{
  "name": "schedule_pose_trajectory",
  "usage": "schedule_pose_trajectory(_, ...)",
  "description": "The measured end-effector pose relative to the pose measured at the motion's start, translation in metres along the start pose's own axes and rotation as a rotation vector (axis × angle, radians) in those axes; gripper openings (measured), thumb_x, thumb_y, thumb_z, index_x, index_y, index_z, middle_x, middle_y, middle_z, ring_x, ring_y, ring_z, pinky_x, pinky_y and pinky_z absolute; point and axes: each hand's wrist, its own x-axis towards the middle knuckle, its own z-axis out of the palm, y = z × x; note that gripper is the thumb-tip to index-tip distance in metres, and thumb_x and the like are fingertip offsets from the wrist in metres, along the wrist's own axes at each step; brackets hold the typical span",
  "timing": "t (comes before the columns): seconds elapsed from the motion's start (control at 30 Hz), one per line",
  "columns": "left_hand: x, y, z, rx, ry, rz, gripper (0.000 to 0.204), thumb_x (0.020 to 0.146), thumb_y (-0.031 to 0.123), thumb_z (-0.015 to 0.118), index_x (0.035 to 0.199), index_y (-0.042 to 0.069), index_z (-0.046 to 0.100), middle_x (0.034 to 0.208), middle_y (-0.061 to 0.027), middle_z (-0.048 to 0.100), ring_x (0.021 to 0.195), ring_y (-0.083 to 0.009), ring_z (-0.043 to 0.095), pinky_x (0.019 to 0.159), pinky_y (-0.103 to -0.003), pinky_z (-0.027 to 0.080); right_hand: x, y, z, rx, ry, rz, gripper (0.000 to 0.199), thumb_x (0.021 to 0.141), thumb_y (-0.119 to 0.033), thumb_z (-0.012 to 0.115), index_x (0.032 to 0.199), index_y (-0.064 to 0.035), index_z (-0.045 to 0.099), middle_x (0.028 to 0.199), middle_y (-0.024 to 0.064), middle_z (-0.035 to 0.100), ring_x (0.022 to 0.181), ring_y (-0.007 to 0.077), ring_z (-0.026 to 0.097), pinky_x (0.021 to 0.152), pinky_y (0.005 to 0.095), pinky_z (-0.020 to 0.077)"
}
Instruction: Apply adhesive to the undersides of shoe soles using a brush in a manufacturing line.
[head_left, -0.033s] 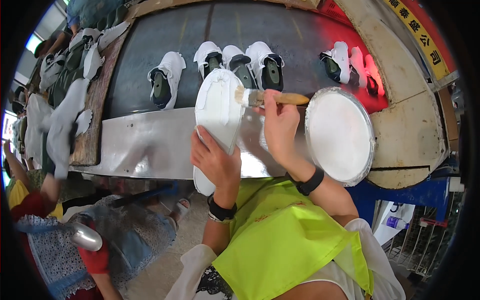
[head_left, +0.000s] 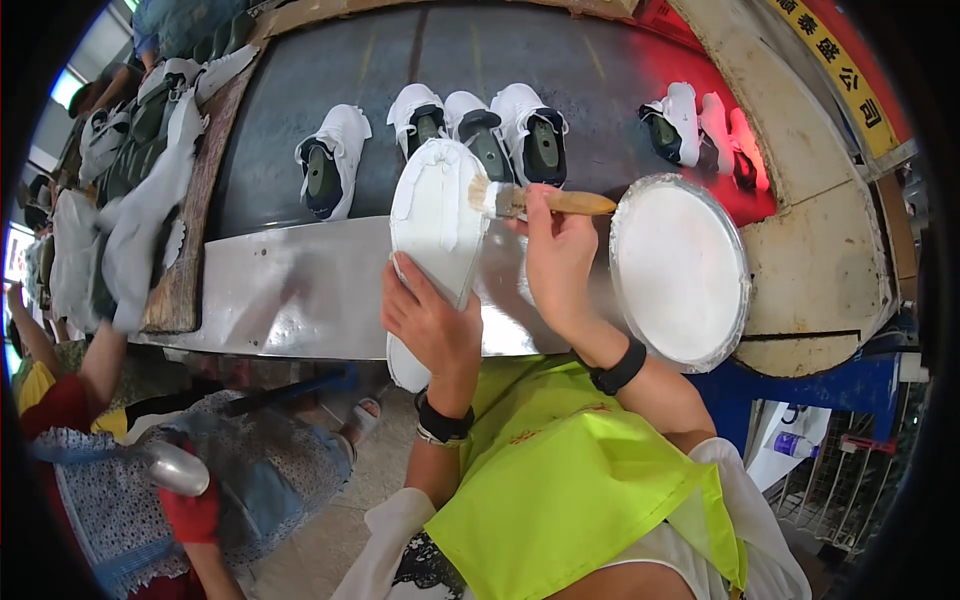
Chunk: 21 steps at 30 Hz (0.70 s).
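Observation:
My left hand (head_left: 432, 325) is closed around a white shoe sole (head_left: 440, 215), held upright above the bench edge with its broad, rimmed face toward me. A white rounded end shows below that hand; I cannot tell whether it belongs to the same sole. Pinched in my right hand (head_left: 562, 255) is a flat paintbrush (head_left: 560, 201) with a wooden handle. Its bristles touch the sole's right rim, and white coating covers the brush's lower part. Right of that hand stands a round pan (head_left: 680, 270) of white liquid, its rim crusted.
Several white shoes with green inserts (head_left: 335, 160) stand on the dark conveyor belt (head_left: 300, 80) behind the sole. More shoes (head_left: 680, 125) sit under red light at the right. At the left, a co-worker with a red glove (head_left: 190, 510) handles a blurred white shoe (head_left: 145, 240) beside a wooden ledge.
My right hand and the brush have shifted very slightly; the sole stays in place. At the left, the co-worker's hand and blurred white shoe have moved, and the red glove has shifted right.

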Motion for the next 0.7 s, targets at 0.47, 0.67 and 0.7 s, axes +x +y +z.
schedule_pose_trajectory(0.47, 0.016, -0.016, 0.003, -0.119, -0.121, 0.023, 0.092, 0.064, 0.023, 0.080, 0.139, -0.005, 0.035, 0.131, -0.0287, 0.043, 0.116, -0.0446, 0.047, 0.094, -0.051, 0.037, -0.013, -0.034, -0.058, -0.336, -0.029, 0.000, 0.019, 0.092, -0.011, 0.061, 0.105, 0.0035, 0.061, 0.083, 0.0066, 0.066, 0.070, 0.0088, 0.060, 0.064, 0.0255, 0.0500)
schedule_pose_trajectory(0.67, 0.107, 0.037, -0.044, -0.379, -0.305, 0.111, 0.081, 0.068, 0.013, 0.075, 0.137, -0.007, 0.039, 0.124, -0.0233, 0.055, 0.113, -0.0306, 0.056, 0.097, -0.039, 0.044, 0.034, -0.127, -0.189, -0.007, 0.187, -0.219, 0.017, 0.095, -0.006, 0.057, 0.108, 0.0044, 0.060, 0.103, 0.0090, 0.064, 0.093, 0.0134, 0.061, 0.082, 0.0259, 0.0518)
schedule_pose_trajectory(0.7, 0.138, 0.070, -0.049, -0.554, -0.423, 0.060, 0.078, 0.069, 0.012, 0.075, 0.136, -0.008, 0.040, 0.119, -0.0198, 0.060, 0.105, -0.0262, 0.060, 0.093, -0.036, 0.047, 0.038, -0.131, -0.207, -0.052, 0.226, -0.243, 0.017, 0.095, -0.006, 0.057, 0.108, 0.0048, 0.060, 0.103, 0.0090, 0.063, 0.093, 0.0137, 0.061, 0.082, 0.0261, 0.0518)
